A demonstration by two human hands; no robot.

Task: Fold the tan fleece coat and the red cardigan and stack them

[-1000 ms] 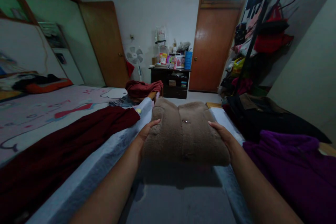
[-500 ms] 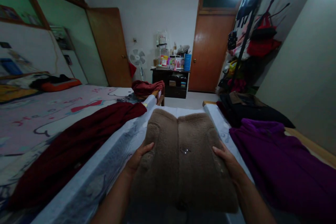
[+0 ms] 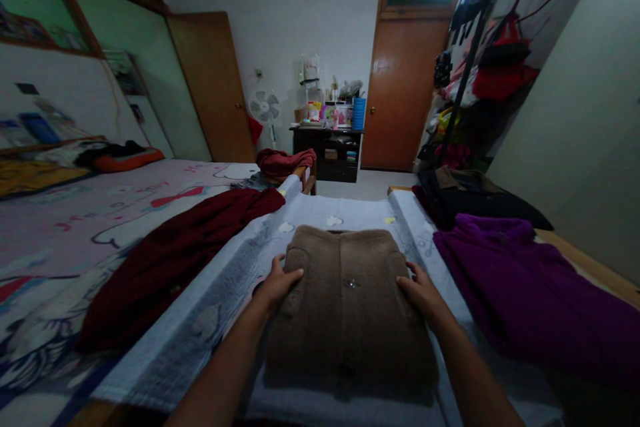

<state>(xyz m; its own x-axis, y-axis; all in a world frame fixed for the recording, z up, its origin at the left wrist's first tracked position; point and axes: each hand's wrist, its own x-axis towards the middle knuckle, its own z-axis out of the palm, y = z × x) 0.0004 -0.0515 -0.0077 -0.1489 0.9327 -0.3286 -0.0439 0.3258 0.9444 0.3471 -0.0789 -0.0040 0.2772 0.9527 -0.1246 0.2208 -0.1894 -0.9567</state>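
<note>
A folded brown fleece coat (image 3: 370, 320) with buttons down its front lies in front of me on a pale blue sheet (image 3: 345, 210). My left hand (image 3: 280, 283) grips its left side, thumb on top and fingers along the edge. Opposite it, my right hand (image 3: 420, 287) has the right side the same way, thumb over the cloth. The fingertips under the coat are hidden.
A dark red garment (image 3: 180, 260) stretches along the left over a patterned bed (image 3: 125, 203). To the right lie a folded purple garment (image 3: 530, 287) and a black folded pile (image 3: 485, 200). A dark cabinet (image 3: 325, 153) stands at the back.
The coat was tilted up off the sheet and now lies flatter, its far edge lower. More of the sheet shows beyond it. Both hands have stayed at its sides.
</note>
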